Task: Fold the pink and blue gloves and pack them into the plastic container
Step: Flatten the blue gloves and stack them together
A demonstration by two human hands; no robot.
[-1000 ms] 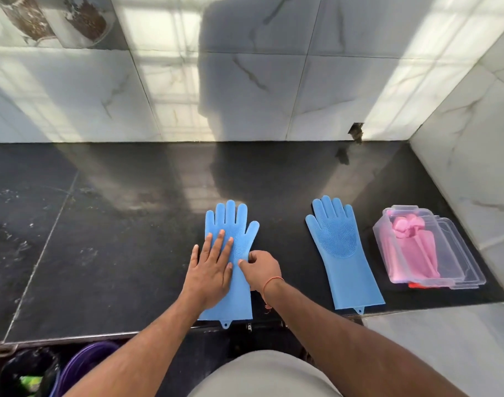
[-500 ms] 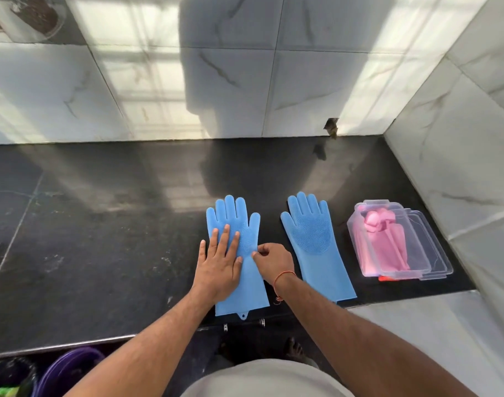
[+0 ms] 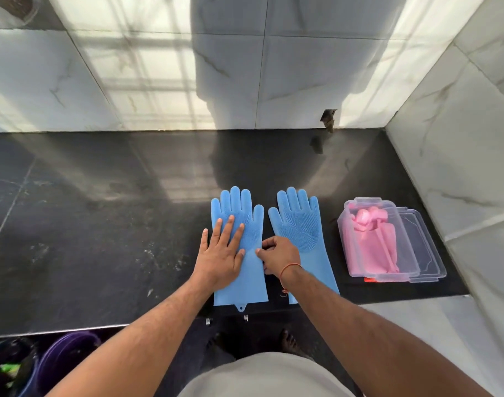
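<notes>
1. Black stone counter (image 3: 101,239) against white marble-tiled walls.
2. Clear plastic container (image 3: 356,222), well right of the right hand, holding folded pink gloves (image 3: 374,247).
3. Left blue glove (image 3: 245,285) flat under the open, spread left hand (image 3: 220,257).
4. Right blue glove (image 3: 299,224), beside and partly under the right hand (image 3: 279,255), which is curled, pinching the left glove's edge.

I can read no words, numbers or brand marks anywhere in front of me. The only thing that looks like a label is a small red-orange tag (image 3: 369,279) peeking from under the near edge of the plastic container (image 3: 359,270) (any print on it is too small for me to make out). The blue gloves (image 3: 302,224) show only raised scrubbing dots, no lettering.
</notes>
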